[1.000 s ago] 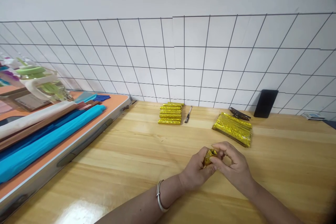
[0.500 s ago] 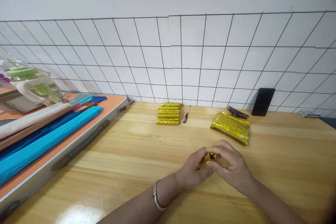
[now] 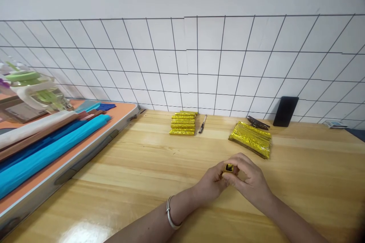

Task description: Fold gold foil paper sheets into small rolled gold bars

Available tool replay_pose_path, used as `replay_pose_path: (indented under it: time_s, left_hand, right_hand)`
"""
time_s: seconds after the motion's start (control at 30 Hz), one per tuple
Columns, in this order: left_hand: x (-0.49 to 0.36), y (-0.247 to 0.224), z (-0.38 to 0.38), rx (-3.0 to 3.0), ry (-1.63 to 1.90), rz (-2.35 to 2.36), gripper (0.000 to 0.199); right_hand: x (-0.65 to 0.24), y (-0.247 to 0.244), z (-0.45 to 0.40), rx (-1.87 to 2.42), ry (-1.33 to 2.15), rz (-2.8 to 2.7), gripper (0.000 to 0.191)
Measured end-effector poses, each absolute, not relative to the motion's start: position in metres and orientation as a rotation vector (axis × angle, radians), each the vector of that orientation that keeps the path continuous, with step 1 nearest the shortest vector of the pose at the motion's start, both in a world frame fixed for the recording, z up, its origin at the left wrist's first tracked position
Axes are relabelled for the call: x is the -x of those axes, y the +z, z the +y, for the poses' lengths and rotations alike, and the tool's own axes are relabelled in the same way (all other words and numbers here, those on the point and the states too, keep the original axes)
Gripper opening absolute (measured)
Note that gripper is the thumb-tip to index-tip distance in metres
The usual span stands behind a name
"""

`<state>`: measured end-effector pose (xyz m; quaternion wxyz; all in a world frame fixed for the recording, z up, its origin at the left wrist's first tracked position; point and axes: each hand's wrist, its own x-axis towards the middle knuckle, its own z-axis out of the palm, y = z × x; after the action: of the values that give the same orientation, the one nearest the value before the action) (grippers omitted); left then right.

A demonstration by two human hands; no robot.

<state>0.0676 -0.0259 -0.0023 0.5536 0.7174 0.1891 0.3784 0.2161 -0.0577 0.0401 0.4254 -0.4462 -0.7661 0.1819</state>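
Observation:
Both hands hold a small square tube of gold foil [image 3: 228, 168] above the table, its open end turned up toward me. My left hand [image 3: 211, 183], below a silver bangle [image 3: 170, 212], is wrapped round its left side and hides most of its length. Thumb and fingers of my right hand [image 3: 248, 176] pinch the rim from the right. Farther back lies a stack of flat gold foil sheets [image 3: 251, 138]. Several folded gold foil strips [image 3: 183, 124] lie in a row near the wall.
A pen [image 3: 202, 124] lies beside the row of strips. A black hair clip [image 3: 258, 122] sits behind the sheets, and a black phone [image 3: 285, 111] leans on the tiled wall. Left, rolls of coloured paper [image 3: 57, 140] rest on a raised orange board [image 3: 125, 109], with a green-lidded bottle [image 3: 34, 87] behind.
The tube has tipped so that its open end faces me more squarely, and its opening looks more square. Both hands have shifted only slightly; the things on the table stay put.

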Motion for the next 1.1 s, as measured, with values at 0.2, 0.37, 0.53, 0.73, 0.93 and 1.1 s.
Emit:
replay_pose_path:
  time_s: [0.2,0.37,0.53,0.73,0.93,1.1]
  left_hand:
    - [-0.07,-0.011,-0.027,-1.731,0.917,0.521,0.02]
    - [-0.067,-0.013,-0.026,-1.928,0.846,0.728,0.017]
    - [-0.065,-0.009,-0.026,-2.077,0.78,0.786,0.006]
    - [-0.065,-0.007,-0.029,-2.165,0.729,0.743,0.007]
    - [-0.066,-0.003,-0.031,-2.23,0.709,0.737,0.015]
    - [-0.066,-0.003,-0.031,-2.258,0.699,0.721,0.006]
  right_hand:
    - [-0.223,0.056,-0.058,1.1,0.588,-1.911,0.019]
    - [-0.23,0.086,-0.061,1.217,0.753,-1.95,0.019]
    - [-0.237,0.102,-0.066,1.363,0.843,-2.095,0.021]
    - [-0.246,0.104,-0.07,1.569,0.639,-2.234,0.02]
    - [-0.241,0.106,-0.076,1.757,0.254,-2.387,0.019]
    - [-0.241,0.1,-0.074,1.736,0.141,-2.429,0.02]
